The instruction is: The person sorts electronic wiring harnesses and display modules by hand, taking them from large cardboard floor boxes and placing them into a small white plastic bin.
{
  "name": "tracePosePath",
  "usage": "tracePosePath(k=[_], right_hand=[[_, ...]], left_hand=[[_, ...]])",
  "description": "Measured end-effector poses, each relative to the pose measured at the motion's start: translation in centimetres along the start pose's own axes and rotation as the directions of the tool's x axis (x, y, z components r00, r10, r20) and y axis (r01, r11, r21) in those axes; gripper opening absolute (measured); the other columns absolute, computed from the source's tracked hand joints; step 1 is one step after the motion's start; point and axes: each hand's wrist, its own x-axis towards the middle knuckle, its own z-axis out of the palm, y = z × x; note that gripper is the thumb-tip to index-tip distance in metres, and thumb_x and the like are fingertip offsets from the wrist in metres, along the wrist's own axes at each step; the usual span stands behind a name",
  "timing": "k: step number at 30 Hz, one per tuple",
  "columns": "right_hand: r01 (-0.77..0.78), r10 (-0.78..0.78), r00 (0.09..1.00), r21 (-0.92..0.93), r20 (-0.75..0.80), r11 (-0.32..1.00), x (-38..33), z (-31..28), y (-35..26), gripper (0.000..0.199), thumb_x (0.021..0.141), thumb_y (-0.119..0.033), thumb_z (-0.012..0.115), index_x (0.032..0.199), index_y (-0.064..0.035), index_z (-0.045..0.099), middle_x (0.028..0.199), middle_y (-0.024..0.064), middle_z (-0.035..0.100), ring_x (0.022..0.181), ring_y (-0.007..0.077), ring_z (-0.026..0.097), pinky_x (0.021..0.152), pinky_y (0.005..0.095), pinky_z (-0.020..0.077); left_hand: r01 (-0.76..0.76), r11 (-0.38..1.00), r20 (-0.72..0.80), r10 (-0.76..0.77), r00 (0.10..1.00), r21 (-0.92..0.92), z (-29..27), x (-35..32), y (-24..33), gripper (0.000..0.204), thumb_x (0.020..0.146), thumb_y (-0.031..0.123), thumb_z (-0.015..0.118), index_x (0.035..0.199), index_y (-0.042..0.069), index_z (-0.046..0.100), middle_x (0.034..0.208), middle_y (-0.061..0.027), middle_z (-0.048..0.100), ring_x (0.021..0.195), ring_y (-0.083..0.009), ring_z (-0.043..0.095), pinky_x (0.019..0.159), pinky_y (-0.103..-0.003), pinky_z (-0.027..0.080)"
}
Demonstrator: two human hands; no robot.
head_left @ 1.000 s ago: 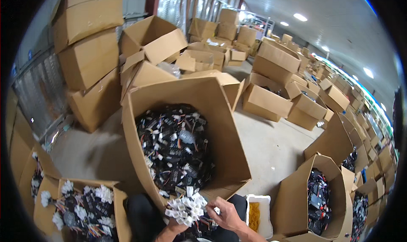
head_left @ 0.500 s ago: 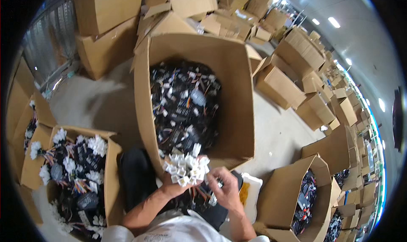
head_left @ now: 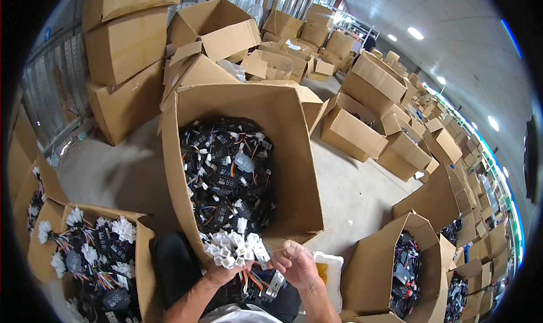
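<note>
My left hand [head_left: 223, 273] is closed round a bundle of white plug connectors [head_left: 235, 248], their ends facing up. Coloured wires [head_left: 253, 283] and dark parts hang beneath it, over my lap. Just right of the bundle, my right hand [head_left: 297, 265] has its fingers pinched together. A thin yellowish strand [head_left: 277, 249], which looks like a rubber band, runs from those fingers to the connectors. Beyond my hands stands a big open carton [head_left: 308, 193] holding black display modules [head_left: 226, 181] with coloured leads and white plugs.
At my left, an open carton [head_left: 148, 266] contains modules with bundled white connectors. A white foam box [head_left: 335, 278] with yellow contents sits right of my lap. Another carton [head_left: 367, 266] of dark parts stands farther right. Stacked cartons [head_left: 124, 57] rise at the back left.
The view has tilted up, so the cartons sit lower in it. My right hand has turned and risen beside the bundle, and a thin strand now shows at its fingers.
</note>
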Motion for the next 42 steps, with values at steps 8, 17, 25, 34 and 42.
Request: tracePosePath(k=[8, 17, 25, 34, 42], right_hand=[[-0.034, 0.008, 0.956, 0.084, 0.293, 0.996, -2.2, 0.3, -3.0, 0.094, 0.093, -0.051, 0.062, 0.157, 0.0010, 0.017, 0.096, 0.0204, 0.068, 0.074, 0.0252, 0.070, 0.079, 0.0384, 0.0595], [0.166, 0.504, 0.830, -0.968, 0.240, 0.187, -5.4, 6.6, -2.5, 0.090, 0.092, -0.032, 0.072, 0.158, -0.0049, 0.017, 0.087, 0.0165, 0.070, 0.074, 0.0293, 0.071, 0.070, 0.0369, 0.0570], [0.155, -0.211, 0.954, -0.952, 0.214, -0.263, -4.9, -2.1, -6.3, 0.016, 0.086, -0.011, 0.078, 0.097, -0.0013, 0.071, 0.077, 0.0114, 0.062, 0.069, 0.0223, 0.061, 0.061, 0.0343, 0.0493], [0.352, 0.068, 0.911, -0.854, 0.406, 0.383, -4.7, 1.5, -2.0, 0.015, 0.090, -0.014, 0.074, 0.086, 0.0004, 0.072, 0.086, 0.0098, 0.070, 0.096, 0.0252, 0.065, 0.091, 0.0410, 0.0482], [0.131, -0.143, 0.989, 0.260, 0.028, 0.957, -3.8, -3.4, 2.2, 0.065, 0.099, -0.058, 0.049, 0.134, -0.0030, 0.051, 0.093, 0.0071, 0.062, 0.080, 0.0172, 0.058, 0.094, 0.0436, 0.0510]], left_hand=[[-0.471, 0.721, 0.158, 0.460, 0.874, 0.508, 0.0, 1.7, 2.1, 0.031, 0.078, 0.020, 0.077, 0.104, 0.006, 0.066, 0.092, -0.0065, 0.065, 0.085, -0.0252, 0.064, 0.081, -0.038, 0.047], [-0.195, 0.802, 0.102, 0.167, 0.981, 0.564, 1.5, 4.8, -0.8, 0.034, 0.078, 0.029, 0.078, 0.101, 0.005, 0.070, 0.096, -0.0138, 0.074, 0.088, -0.0342, 0.070, 0.076, -0.044, 0.055], [0.316, 0.904, 0.267, -0.241, 0.933, -0.289, 1.7, 3.9, 4.4, 0.025, 0.089, 0.007, 0.072, 0.112, 0.000, 0.063, 0.086, -0.0109, 0.071, 0.064, -0.0139, 0.066, 0.059, -0.024, 0.054], [0.416, 0.753, -0.012, -0.490, 0.872, -0.510, -0.3, 1.4, 0.8, 0.015, 0.088, 0.015, 0.074, 0.086, 0.005, 0.064, 0.065, -0.0003, 0.056, 0.053, -0.0090, 0.053, 0.050, -0.025, 0.043], [0.269, 0.830, -0.064, -0.342, 0.938, -0.489, 2.1, 1.7, 2.3, 0.018, 0.088, 0.002, 0.072, 0.102, 0.005, 0.062, 0.081, -0.0033, 0.062, 0.062, -0.0131, 0.059, 0.050, -0.026, 0.049]])
